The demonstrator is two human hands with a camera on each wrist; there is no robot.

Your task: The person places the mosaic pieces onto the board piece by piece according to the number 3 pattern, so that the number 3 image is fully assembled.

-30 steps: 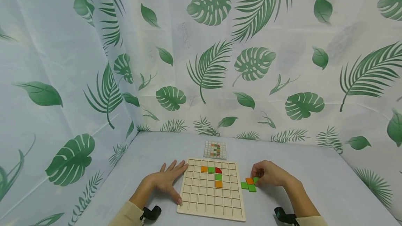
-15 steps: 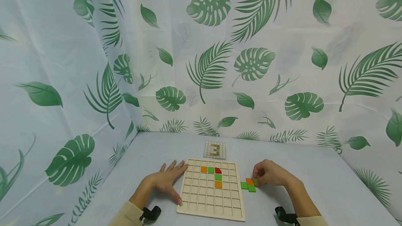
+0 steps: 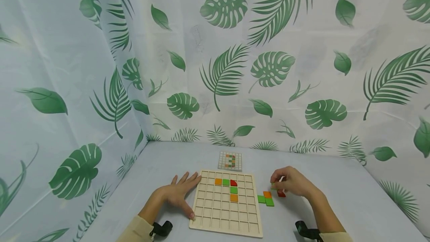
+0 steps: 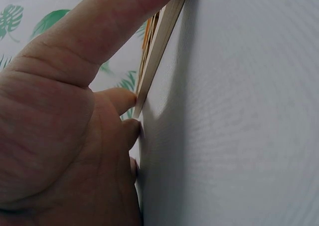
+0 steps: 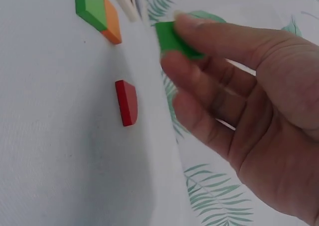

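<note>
A pale wooden grid board [image 3: 215,212] lies on the table, with a few orange, green and red tiles set in its upper cells. At the board's left edge rests my left hand [image 3: 178,195], fingers spread and thumb on the near left corner; the left wrist view shows the thumb touching the board's side [image 4: 162,41]. My right hand [image 3: 292,182] pinches a green square tile [image 5: 169,38] between thumb and fingertips, lifted off the table. Below it lies a red tile with a rounded corner [image 5: 127,104]. Between that and the board lie an orange tile [image 3: 267,194] and two green tiles [image 3: 270,202].
Behind the board lies a small card [image 3: 230,160] printed with a coloured grid pattern. White cloth with green leaves [image 3: 231,85] hangs behind and at the left of the table [image 3: 188,154]. Dark straps with a small black device sit on both wrists.
My right hand has lifted the green tile from the loose group, rising slightly. The red tile under the hand has come into sight. The left hand and board have stayed put.
</note>
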